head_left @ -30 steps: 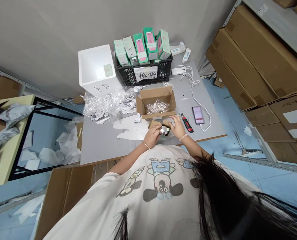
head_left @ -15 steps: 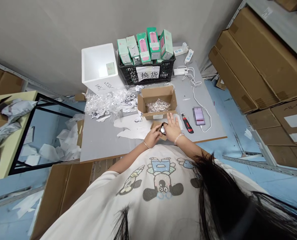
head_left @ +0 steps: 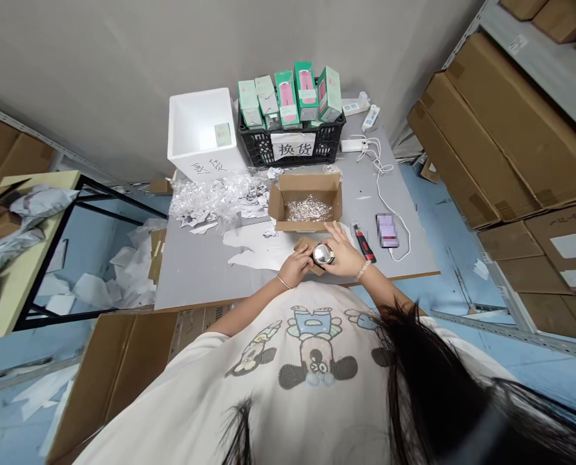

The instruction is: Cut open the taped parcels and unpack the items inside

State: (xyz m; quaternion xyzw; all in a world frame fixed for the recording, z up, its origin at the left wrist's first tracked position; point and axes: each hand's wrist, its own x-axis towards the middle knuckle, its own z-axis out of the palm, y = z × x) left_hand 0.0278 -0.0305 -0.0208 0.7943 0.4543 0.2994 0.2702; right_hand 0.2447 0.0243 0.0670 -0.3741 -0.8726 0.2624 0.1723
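Observation:
A round, shiny silver object shows its domed end upward between my two hands; its exact kind cannot be told. My right hand grips its side between thumb and fingers, the other fingers stretched out. On the opposite side, my left hand is closed on the edge of a small brown cardboard box with raised flaps around the silver object. Just beyond stands an open cardboard carton with clear bubble wrap inside. A red and black utility knife lies right of my right hand.
White paper and crumpled plastic wrap cover the table's left side. Behind stand a white foam box and a black crate holding several green boxes. A phone on a white cable lies at right.
My right hand has drawn slightly right and uncovered the silver object, which has come up out of the small box and shows more of its round end. My left hand stays nearly in place.

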